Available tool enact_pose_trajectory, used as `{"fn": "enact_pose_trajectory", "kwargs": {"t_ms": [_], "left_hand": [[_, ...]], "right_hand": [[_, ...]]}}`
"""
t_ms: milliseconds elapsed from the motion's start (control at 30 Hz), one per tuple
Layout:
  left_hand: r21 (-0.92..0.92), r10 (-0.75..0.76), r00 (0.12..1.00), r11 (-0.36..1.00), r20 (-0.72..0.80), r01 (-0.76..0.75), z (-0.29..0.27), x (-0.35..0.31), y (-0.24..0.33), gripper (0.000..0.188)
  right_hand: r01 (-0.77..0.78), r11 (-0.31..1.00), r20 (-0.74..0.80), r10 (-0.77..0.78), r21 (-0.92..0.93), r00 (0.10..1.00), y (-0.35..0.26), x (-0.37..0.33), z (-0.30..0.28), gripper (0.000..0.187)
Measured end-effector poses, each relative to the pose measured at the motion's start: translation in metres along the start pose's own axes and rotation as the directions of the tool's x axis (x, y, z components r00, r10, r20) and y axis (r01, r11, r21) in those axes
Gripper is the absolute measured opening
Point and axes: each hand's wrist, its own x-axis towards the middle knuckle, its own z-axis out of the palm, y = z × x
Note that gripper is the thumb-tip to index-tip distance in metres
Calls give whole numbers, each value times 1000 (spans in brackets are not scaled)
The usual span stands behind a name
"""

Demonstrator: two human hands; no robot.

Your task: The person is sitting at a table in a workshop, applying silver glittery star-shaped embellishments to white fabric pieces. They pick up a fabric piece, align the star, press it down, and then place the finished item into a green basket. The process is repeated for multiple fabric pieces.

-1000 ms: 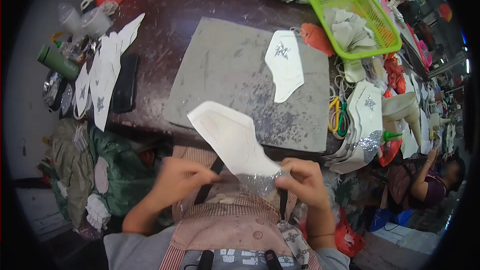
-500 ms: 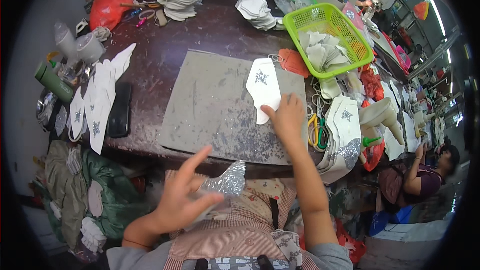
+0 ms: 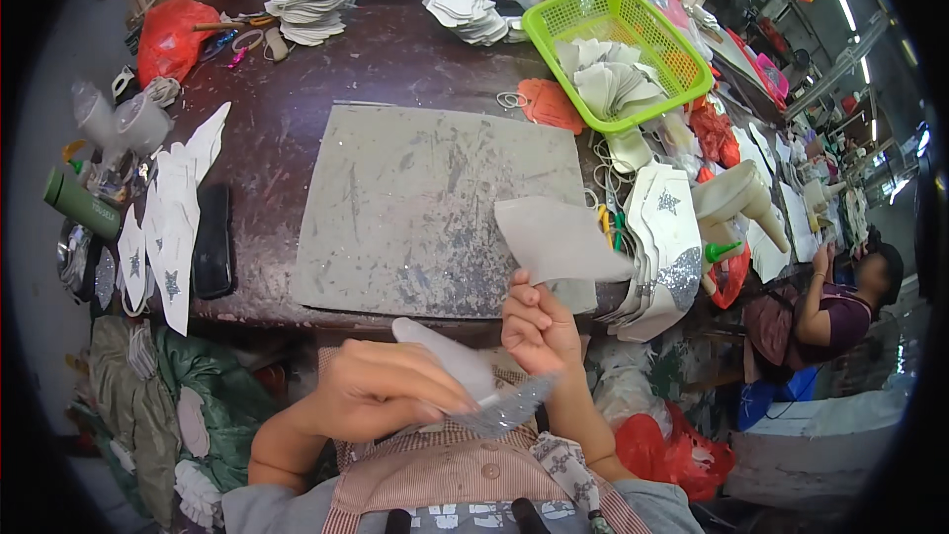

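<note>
My right hand [image 3: 539, 324] is closed, pinching the lower edge of a white cut piece [image 3: 559, 240] between thumb and fingers. The piece is lifted over the right side of the grey board [image 3: 435, 208], its plain side showing. Closer to my body, my left hand [image 3: 390, 391] is closed on a silver glitter piece [image 3: 509, 410]. A pale flap [image 3: 450, 351] sticks up beside those fingers; whether it belongs to the glitter piece I cannot tell. Right of the board lies a stack of white pieces [image 3: 657, 237] with silver stars and glitter corners.
A green basket [image 3: 534, 35] of white pieces stands far right, beside orange pieces [image 3: 551, 104]. Scissors [image 3: 615, 218] lie by the stack. A black case [image 3: 214, 242] and star pieces [image 3: 170, 237] lie left. Another person [image 3: 840, 307] sits at far right.
My right hand has lifted the white star piece off the board and turned its plain side up, moving nearer to me. My left hand has moved right, its fingers closing on the glitter piece.
</note>
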Motion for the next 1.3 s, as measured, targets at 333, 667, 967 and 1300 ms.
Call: {"fn": "enact_pose_trajectory", "kwargs": {"t_ms": [333,667,967,1300], "left_hand": [[-114,-151,988,981,43,155,32,-30,-30,13],[-35,-87,990,995,110,92,27,-26,-38,16],[-247,-549,826,824,-126,510,42,-42,-36,15],[-351,-758,632,642,-158,682,38,-47,-31,47]], "right_hand": [[221,538,-40,-430,-813,902,3,-10,-4,32],[15,667,-258,-308,-745,916,24,-38,-42,30],[101,518,-41,-256,-849,966,31,-29,-9,20],[-14,317,-120,-317,-948,941,44,-49,15,29]]}}
